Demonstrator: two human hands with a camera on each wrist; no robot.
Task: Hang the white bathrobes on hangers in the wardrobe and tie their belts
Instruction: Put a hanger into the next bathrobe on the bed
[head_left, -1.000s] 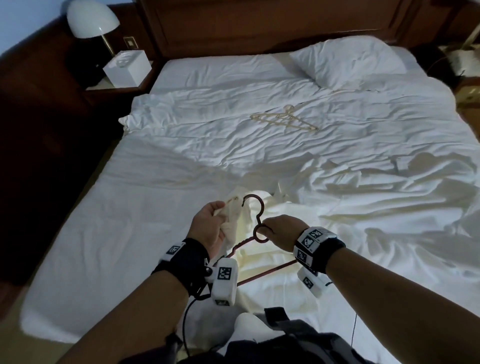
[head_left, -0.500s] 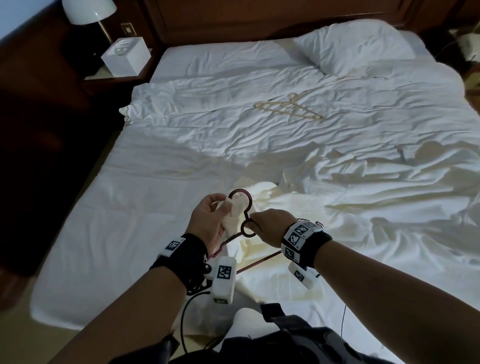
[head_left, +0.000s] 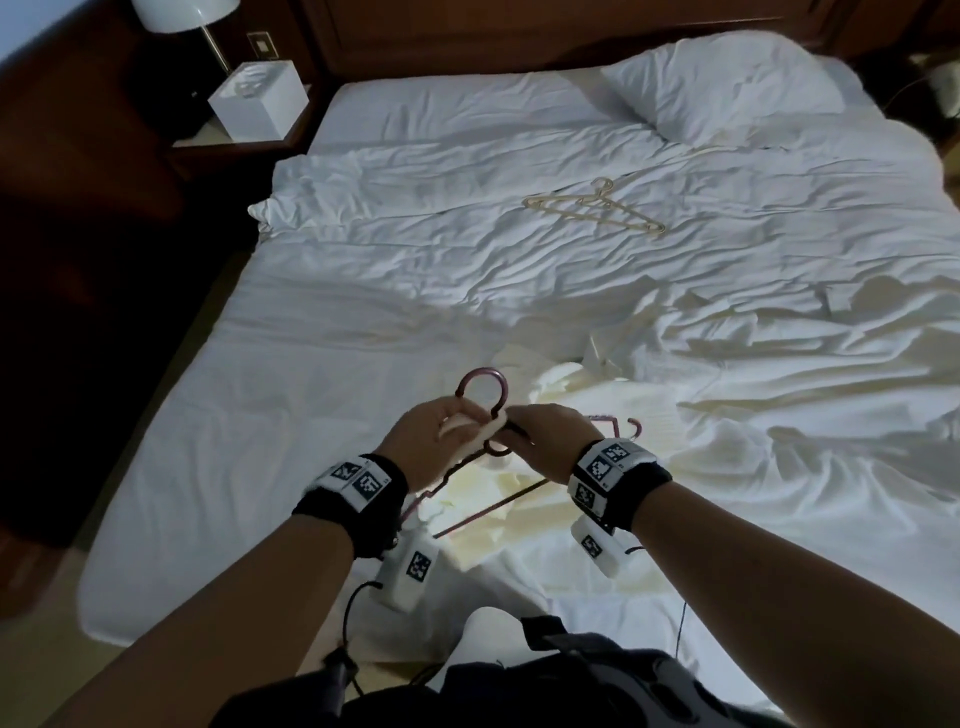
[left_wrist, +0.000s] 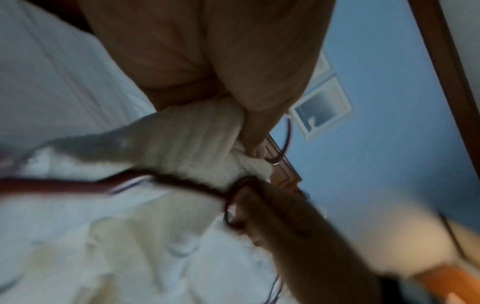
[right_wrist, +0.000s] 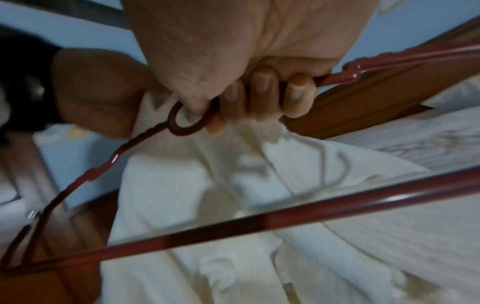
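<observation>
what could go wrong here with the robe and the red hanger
1. The left hand pinches only a small bunch of the white bathrobe; it may slip off the red hanger.
2. The right hand grips near the neck ring, so the hanger could tilt under the weight.
3. Most of the robe lies crumpled on the bed and may drag.

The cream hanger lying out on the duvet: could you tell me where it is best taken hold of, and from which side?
Probably the neck just below the hook. The cream hanger lies flat on the duvet, apart from everything, hook toward the headboard. Come from above and pinch there; its thin arms lie tight against the fabric.
</observation>
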